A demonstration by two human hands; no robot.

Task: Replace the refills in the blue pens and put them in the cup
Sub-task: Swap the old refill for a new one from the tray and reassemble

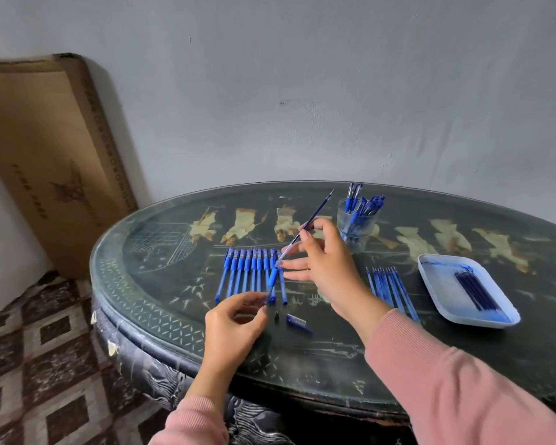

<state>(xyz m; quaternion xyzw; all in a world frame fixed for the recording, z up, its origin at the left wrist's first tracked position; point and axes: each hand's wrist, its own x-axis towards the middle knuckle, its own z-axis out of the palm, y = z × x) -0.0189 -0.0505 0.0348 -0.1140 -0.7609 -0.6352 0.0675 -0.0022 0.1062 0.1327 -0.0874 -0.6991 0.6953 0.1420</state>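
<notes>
Nearest, the left hand [235, 319] pinches the lower end of a clear pen barrel [272, 279], hard to make out against the bench [302, 364], with a blue cap [297, 321] lying just beside. The right hand [325, 261] pinches a refill [315, 213] whose lower end sits in the barrel, both crossing and partly hiding the row of blue pens [244, 268]. Farther back, the cup [355, 224] holds pens, their lower halves blurred.

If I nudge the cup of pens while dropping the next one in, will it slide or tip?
Likely slides first: the cup stands on a smooth glass-topped table. Tipping seems possible, since its pens stick out well above the rim and lean right. It looks clear, perhaps fragile.
</notes>
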